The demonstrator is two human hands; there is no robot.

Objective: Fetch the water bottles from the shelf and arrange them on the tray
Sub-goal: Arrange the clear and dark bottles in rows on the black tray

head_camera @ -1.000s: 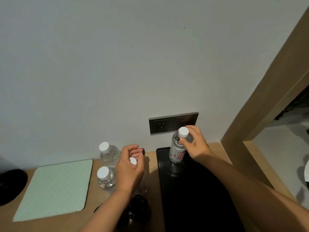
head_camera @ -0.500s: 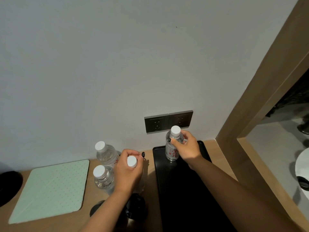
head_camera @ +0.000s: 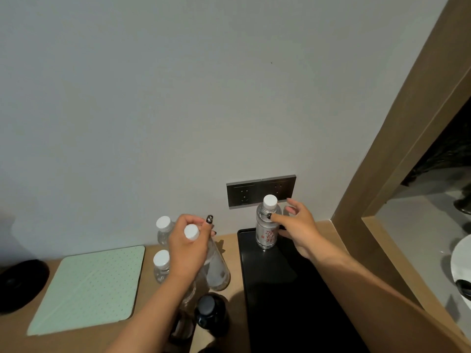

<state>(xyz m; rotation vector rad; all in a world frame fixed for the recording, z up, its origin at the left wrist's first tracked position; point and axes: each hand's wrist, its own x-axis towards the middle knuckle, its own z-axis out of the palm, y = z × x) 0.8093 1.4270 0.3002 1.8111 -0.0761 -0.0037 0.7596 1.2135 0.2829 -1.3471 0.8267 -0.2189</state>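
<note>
A clear water bottle (head_camera: 266,231) with a white cap and red lettering stands upright at the far left corner of the black tray (head_camera: 288,296). My right hand (head_camera: 297,226) is just right of it, fingers spread and off the bottle. My left hand (head_camera: 190,247) grips a second clear bottle (head_camera: 216,268) by its neck, tilted and held above the wooden counter left of the tray. Two more capped bottles stand behind my left hand, the far bottle (head_camera: 164,229) by the wall and the near bottle (head_camera: 161,264) in front of it.
A pale green dotted folded case (head_camera: 86,289) lies on the counter at left, beside a black round object (head_camera: 20,285). Dark bottles (head_camera: 210,317) stand near the counter's front. A wall socket panel (head_camera: 244,193) is behind the tray. A wooden frame (head_camera: 397,159) rises at right.
My right hand has let go of the bottle on the tray and opened beside it. My left hand has lifted and tilted its bottle toward the tray.
</note>
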